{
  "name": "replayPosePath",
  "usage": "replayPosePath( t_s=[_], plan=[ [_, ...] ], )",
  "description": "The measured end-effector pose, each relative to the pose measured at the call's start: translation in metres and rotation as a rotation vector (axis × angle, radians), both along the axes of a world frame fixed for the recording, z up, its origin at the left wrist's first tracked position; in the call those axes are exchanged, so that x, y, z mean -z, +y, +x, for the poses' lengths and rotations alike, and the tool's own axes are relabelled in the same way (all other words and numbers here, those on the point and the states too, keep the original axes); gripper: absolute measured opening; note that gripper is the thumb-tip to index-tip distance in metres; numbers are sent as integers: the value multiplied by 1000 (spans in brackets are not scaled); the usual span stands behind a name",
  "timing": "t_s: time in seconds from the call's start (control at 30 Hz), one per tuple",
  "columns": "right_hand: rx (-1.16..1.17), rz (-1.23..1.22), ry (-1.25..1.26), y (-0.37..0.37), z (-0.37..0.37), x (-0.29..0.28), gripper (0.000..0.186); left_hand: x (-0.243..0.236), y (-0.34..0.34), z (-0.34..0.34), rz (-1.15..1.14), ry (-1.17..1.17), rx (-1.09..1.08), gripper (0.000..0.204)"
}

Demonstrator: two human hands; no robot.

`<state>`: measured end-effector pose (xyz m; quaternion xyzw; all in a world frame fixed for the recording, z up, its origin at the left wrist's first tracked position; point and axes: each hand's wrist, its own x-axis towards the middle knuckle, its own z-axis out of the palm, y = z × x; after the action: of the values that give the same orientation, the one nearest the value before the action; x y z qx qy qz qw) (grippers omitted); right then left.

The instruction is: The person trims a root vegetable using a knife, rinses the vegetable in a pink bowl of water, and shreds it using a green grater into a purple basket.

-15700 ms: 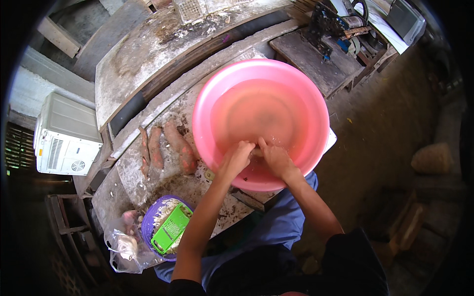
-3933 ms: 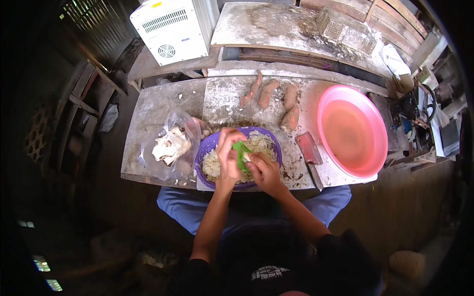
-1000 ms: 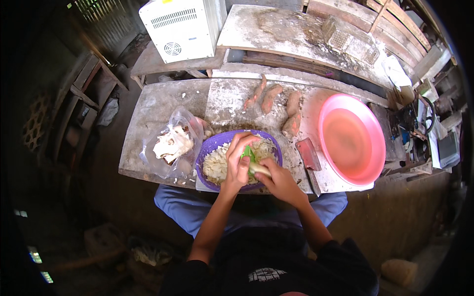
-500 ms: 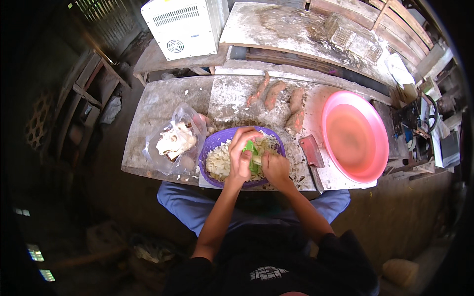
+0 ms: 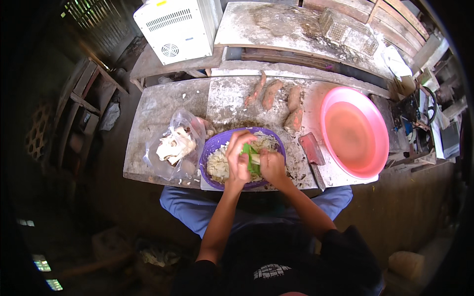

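Over a purple plastic basket (image 5: pixel 203 166) heaped with thin pale slices (image 5: pixel 217 164), my left hand (image 5: pixel 237 160) is wrapped round a green hand slicer (image 5: pixel 255 168). My right hand (image 5: pixel 272 166) grips a pale peeled piece of root (image 5: pixel 256 158) and presses it against the slicer; its fingers hide much of the piece. To the right of the basket lies a cleaver (image 5: pixel 312 149), its dark handle toward me. Several reddish-brown sweet-potato-like roots (image 5: pixel 295 120) rest on the table beyond the basket.
A pink basin (image 5: pixel 326 135) of cloudy brownish water stands at the right. Left of the basket, a clear plastic bag (image 5: pixel 185 122) holds whitish pieces. A white vented machine (image 5: pixel 180 32) sits behind, beside another worn table (image 5: pixel 266 22). The table's front edge (image 5: pixel 148 178) is near my knees.
My hands stay over the basket, with the right hand shifted slightly along the slicer. The whole view has tilted a little; the objects on the table keep their places.
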<state>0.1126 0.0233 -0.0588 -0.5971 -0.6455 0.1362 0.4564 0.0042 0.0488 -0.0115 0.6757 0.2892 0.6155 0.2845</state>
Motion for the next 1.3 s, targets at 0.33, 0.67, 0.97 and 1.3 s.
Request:
replayPosePath(
  t_s=[0.33,0.67,0.97,1.3],
  plan=[
    [34,22,-255,-12,2,8,40,1,-4,-14,-28,-9,-52,52],
    [6,129,-145,1,-12,-20,37,-2,4,-11,-32,-1,-35,48],
    [13,71,-144,-3,-3,-4,38,-7,4,-6,-59,48,20,47],
    [0,41,-117,10,-3,-2,36,-1,9,-8,-70,30,-24,48]
  ],
)
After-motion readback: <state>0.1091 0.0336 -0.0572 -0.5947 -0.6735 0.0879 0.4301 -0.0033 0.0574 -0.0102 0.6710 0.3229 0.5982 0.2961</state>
